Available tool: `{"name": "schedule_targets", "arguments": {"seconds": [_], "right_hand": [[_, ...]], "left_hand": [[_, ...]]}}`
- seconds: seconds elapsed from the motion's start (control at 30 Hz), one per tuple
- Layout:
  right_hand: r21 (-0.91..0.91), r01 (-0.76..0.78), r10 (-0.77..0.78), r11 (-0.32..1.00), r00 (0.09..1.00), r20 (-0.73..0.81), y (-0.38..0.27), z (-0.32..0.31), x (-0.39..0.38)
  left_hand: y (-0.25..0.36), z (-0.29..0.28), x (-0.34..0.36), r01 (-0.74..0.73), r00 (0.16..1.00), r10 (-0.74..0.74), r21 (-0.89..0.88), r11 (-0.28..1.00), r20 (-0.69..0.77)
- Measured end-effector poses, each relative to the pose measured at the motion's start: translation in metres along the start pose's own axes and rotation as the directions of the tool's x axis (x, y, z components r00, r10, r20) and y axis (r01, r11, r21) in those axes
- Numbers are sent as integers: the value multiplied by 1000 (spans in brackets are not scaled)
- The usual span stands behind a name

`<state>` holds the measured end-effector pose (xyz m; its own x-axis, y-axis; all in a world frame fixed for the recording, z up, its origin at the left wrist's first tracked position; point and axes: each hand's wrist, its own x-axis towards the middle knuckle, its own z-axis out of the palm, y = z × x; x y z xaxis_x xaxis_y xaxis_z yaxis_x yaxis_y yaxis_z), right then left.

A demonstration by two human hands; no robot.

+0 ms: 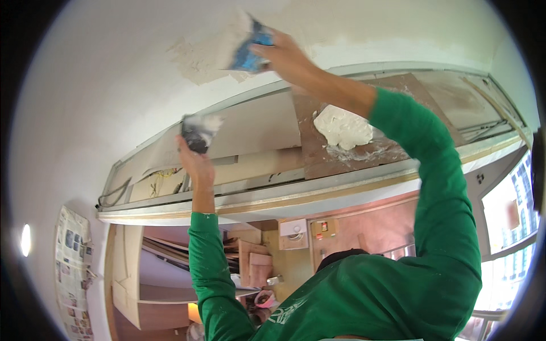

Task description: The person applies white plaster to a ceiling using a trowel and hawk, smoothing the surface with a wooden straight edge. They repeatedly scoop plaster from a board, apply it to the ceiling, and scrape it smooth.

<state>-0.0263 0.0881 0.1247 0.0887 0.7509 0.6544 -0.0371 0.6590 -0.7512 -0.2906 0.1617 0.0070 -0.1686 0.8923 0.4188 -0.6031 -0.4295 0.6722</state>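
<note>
My right hand is raised, gripping a blue putty knife with white material on it, held at or close to the white wall beside a rough patch; both are slightly blurred. My left hand, lower and to the left, grips a dark scraper smeared with white, over the ledge. Behind my right forearm a brown board lies on the ledge, carrying a thick white mound of putty with smears around it.
The long ledge holds panels, cables and a wooden strip at right. Below are shelving with boards, small items on a lower floor or surface, a bright window at right and newspaper on the left wall.
</note>
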Motion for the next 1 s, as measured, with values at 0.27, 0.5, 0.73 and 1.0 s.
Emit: {"name": "schedule_targets", "arguments": {"seconds": [0.27,0.5,0.73,1.0], "right_hand": [[-665,648,-268,371,761,592,-75,-94,-128],[-787,617,-29,-2,786,617,-76,-154,-155],[-937,346,121,-54,933,338,-34,-267,-143],[-831,490,228,264,805,547,-15,-261,-143]], "left_hand": [[-31,130,-123,802,597,-597,-387,455,535],[-53,178,-170,736,666,-519,-358,575,535],[-71,173,-143,633,773,-565,-308,710,287],[-129,156,-55,561,809,-581,-402,724,83]]}}
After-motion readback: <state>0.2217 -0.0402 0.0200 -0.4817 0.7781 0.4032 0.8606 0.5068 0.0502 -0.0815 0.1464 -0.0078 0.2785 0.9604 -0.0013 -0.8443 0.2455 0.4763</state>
